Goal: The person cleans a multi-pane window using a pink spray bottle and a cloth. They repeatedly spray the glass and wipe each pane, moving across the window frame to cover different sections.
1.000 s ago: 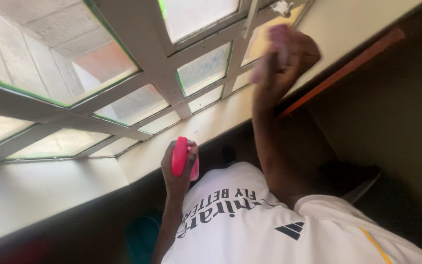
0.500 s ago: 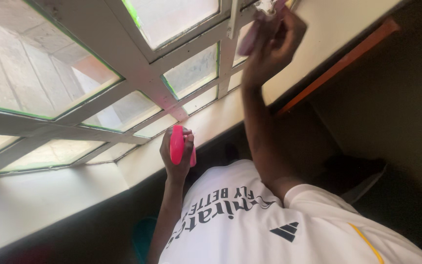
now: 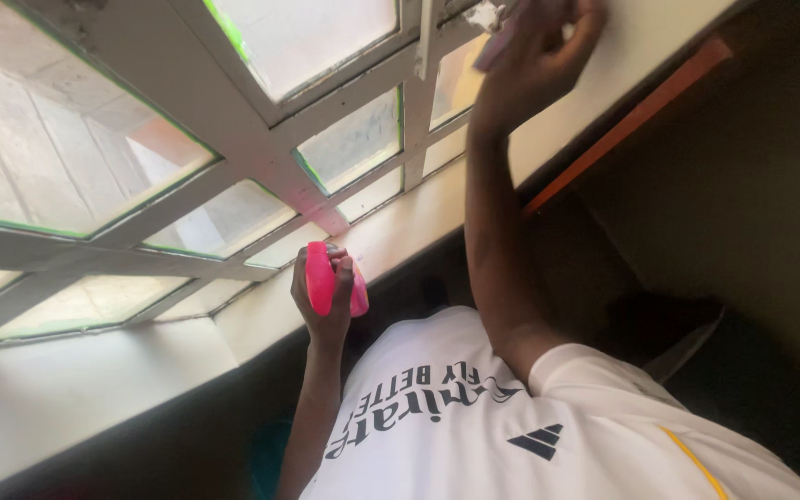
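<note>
The smooth, glossy pink plastic bottle [image 3: 322, 278] sits upright in the left hand [image 3: 324, 301], fingers wrapped fully round it, just beside the pale painted sill [image 3: 400, 227]. The right hand [image 3: 534, 56] is raised against the white-framed window with frosted panes [image 3: 354, 139], fingers curled loosely on a pinkish cloth [image 3: 495, 51], blurred.

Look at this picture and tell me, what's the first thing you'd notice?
The bright pink object jumps out first, gripped in the left hand near the middle, just below the sill. Next is the big window with its white frame and green-edged panes, filling the upper left. At the top, the right hand reaches up to the frame with what looks like a pale pink cloth.
</note>
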